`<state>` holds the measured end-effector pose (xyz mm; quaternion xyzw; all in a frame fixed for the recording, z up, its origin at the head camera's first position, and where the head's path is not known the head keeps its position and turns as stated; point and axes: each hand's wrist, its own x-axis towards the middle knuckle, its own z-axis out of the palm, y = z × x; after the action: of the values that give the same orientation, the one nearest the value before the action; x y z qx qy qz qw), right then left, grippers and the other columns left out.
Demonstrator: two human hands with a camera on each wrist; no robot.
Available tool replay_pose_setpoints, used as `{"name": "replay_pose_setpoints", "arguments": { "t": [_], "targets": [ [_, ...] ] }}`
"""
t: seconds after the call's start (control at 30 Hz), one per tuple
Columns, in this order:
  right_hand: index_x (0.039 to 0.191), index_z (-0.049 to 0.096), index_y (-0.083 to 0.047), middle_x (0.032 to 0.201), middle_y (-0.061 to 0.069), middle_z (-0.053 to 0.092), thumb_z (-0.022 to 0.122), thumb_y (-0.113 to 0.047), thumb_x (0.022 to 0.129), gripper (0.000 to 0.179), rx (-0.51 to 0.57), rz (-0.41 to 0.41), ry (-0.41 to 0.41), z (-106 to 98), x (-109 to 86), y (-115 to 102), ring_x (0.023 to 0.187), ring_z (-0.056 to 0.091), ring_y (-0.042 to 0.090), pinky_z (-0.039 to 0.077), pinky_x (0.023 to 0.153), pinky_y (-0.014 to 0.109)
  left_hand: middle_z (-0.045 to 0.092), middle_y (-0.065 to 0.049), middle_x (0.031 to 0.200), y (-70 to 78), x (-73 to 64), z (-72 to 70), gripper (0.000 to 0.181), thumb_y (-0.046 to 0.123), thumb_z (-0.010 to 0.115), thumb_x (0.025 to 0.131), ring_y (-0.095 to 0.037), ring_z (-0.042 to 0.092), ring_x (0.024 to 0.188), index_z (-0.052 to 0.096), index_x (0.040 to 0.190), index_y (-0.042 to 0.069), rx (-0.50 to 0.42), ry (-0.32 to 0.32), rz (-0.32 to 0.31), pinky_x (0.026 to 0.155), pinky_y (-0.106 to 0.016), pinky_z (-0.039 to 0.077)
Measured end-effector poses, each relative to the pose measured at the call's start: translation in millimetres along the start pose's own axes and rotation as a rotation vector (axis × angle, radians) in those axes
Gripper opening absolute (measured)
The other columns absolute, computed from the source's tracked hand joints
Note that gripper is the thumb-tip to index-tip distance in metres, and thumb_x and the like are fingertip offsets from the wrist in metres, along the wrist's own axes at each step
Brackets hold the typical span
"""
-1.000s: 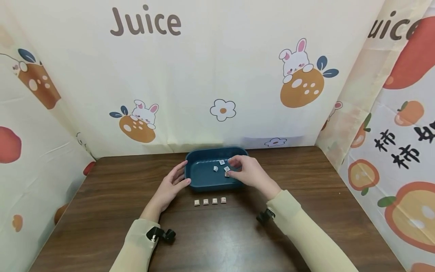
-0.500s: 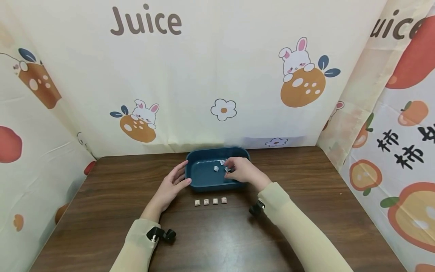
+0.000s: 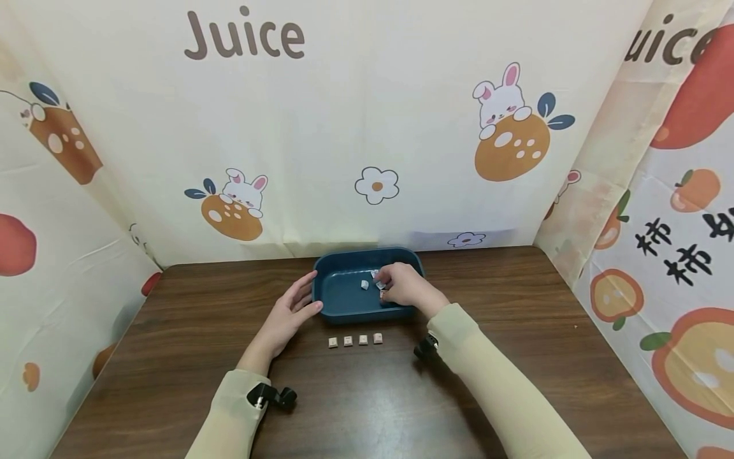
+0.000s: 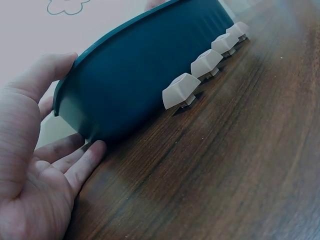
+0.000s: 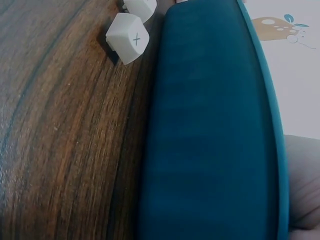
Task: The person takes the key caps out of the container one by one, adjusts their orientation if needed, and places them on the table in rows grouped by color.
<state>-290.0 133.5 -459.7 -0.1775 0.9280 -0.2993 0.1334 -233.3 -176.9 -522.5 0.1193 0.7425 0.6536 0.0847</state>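
Note:
A dark blue tray (image 3: 347, 316) stands near the table's back edge. My left hand (image 3: 289, 315) spreads around its left end; in the left wrist view the thumb touches the rim and the other fingers rest low by the wall. Over the tray's right part reaches my right hand (image 3: 408, 287), thumb and forefinger apart, fingertips right at several small white keycaps (image 3: 382, 294). Another white keycap (image 3: 364, 285) lies left of them inside the tray. In the right wrist view the tray's wall (image 5: 210, 125) hides most of that hand.
Several white keycaps (image 4: 181, 91) line up in a row on the brown wooden table (image 3: 367, 408) before the tray; one keycap (image 5: 127, 37) bears an X-like mark. A printed cloth (image 3: 321, 127) hangs right behind the tray.
My right hand has moved slightly left and closer to the keycaps in the tray, partly covering them. The left hand, the tray and the row of keycaps stay put.

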Motion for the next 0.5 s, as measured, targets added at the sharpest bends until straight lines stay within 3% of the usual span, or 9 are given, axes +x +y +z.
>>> {"name": "replay_pose_setpoints", "arguments": {
  "t": [0.2,0.5],
  "targets": [
    [0.118,0.081,-0.006,0.117,0.011,0.077,0.086,-0.001,0.092,0.026,0.008,-0.021,0.005,3.6,6.7,1.0,0.100,0.076,0.020,0.063,0.094,0.040,0.034,-0.016,0.176,1.0,0.1,-0.4,0.072,0.024,0.073,0.108,-0.041,0.037,0.159,0.038,0.171,0.025,0.000,-0.005,0.001,0.124,-0.058,0.035],
    [0.115,0.084,-0.010,0.111,0.005,0.076,0.088,-0.009,0.094,0.022,0.033,-0.052,-0.004,8.6,13.3,2.5,0.097,0.073,0.017,0.063,0.089,0.038,0.033,-0.016,0.176,1.7,0.5,-1.0,0.072,0.023,0.073,0.108,-0.041,0.037,0.159,0.038,0.171,0.025,-0.003,-0.009,-0.004,0.124,-0.057,0.035]
  ]
}}
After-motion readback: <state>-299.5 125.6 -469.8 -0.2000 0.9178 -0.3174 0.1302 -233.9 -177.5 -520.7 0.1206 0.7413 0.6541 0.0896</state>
